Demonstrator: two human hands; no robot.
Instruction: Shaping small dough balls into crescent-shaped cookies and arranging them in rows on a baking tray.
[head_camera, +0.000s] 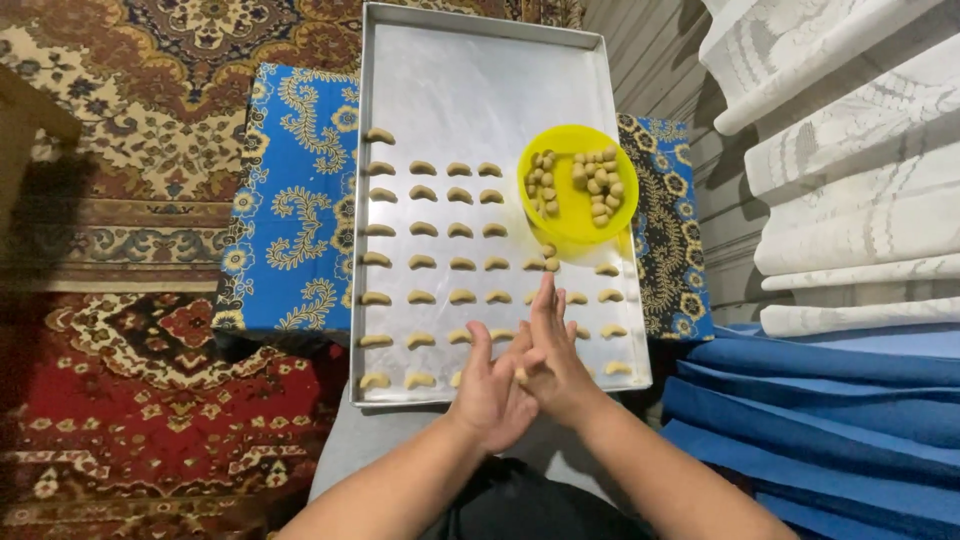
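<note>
Fingers of the left hand (492, 392) and right hand (553, 355) lie flat, palms pressed together on a small dough piece (520, 375) at the lower middle of the frame; roll gently — squeezing hard would likely flatten it; the metal tray (470, 90) with curved dough shapes (422, 262) sits just above.

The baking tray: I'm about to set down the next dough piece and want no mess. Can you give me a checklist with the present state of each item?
1. Dough piece between left hand and right hand: ok, pressed between the palms.
2. Its shape: cannot tell, mostly hidden.
3. Free space on the baking tray: ok, far end bare.
4. Crescent rows: ok, pieces apart.
5. Yellow bowl: ok, dough lumps remain.
</note>
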